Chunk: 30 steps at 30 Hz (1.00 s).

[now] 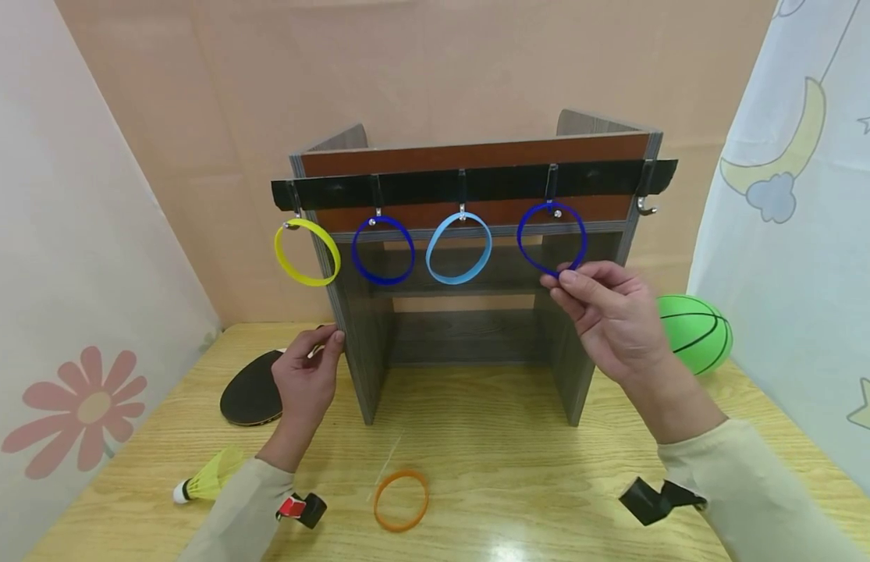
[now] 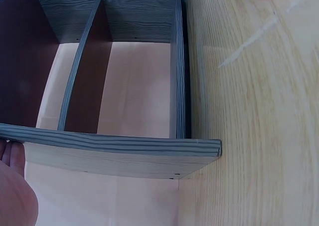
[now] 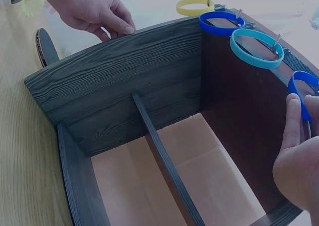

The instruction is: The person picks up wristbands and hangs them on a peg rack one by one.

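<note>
My right hand (image 1: pixel 613 312) pinches the lower rim of a dark blue wristband (image 1: pixel 584 234) between thumb and fingers. The top of this band is at the fourth hook (image 1: pixel 551 183) of a black strip on a grey wooden shelf (image 1: pixel 353 343). My left hand (image 1: pixel 308 375) touches the outside of the shelf's left side panel near its front edge, fingers bent. From the left, a yellow wristband (image 1: pixel 282 257), another dark blue wristband (image 1: pixel 412 250) and a light blue wristband (image 1: pixel 488 248) hang on the first three hooks. An orange wristband (image 1: pixel 426 499) lies on the table.
A bare hook (image 1: pixel 645 207) is at the strip's right end. Beyond my right wrist sits a green ball (image 1: pixel 701 332). A black table tennis bat (image 1: pixel 252 390) and a yellow shuttlecock (image 1: pixel 213 476) lie to the left on the wooden table (image 1: pixel 491 460).
</note>
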Each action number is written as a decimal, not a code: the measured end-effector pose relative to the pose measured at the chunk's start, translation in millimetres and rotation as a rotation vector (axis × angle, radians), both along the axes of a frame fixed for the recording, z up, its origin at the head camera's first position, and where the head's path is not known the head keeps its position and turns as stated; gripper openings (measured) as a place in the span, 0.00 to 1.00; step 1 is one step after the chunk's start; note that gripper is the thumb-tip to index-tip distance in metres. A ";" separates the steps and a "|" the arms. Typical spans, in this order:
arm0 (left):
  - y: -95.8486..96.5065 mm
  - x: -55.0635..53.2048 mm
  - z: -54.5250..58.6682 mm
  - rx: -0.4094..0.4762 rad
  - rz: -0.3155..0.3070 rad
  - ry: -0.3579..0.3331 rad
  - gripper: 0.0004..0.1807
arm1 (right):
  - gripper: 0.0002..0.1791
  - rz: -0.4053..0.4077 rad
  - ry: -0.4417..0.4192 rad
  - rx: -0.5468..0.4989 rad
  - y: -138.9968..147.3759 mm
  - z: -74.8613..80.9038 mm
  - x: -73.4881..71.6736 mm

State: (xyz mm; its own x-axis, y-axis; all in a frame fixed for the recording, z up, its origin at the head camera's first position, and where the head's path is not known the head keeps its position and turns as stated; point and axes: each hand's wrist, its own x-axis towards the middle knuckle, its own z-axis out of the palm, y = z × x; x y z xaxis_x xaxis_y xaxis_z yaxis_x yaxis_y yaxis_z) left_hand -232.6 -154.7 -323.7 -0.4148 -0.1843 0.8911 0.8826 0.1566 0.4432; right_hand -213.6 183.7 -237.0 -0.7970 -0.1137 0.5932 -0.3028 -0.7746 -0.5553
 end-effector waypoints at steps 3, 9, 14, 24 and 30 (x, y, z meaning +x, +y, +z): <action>0.1 -0.1 -0.4 0.002 -0.001 0.005 0.07 | 0.08 -0.019 -0.010 0.012 -1.5 -2.4 0.1; -0.5 -1.0 -1.5 -0.004 0.015 0.003 0.07 | 0.07 -0.051 -0.029 0.037 -3.5 -6.4 0.3; -1.1 -1.9 -1.9 -0.007 0.020 0.003 0.07 | 0.07 -0.064 -0.028 0.059 -4.6 -9.3 0.1; -2.1 -2.4 -2.6 -0.014 0.029 0.002 0.07 | 0.09 -0.100 -0.040 0.126 -16.8 -21.7 2.8; -2.1 -2.0 -3.0 -0.009 0.024 -0.005 0.06 | 0.10 -0.071 -0.048 0.250 -30.9 -40.7 6.0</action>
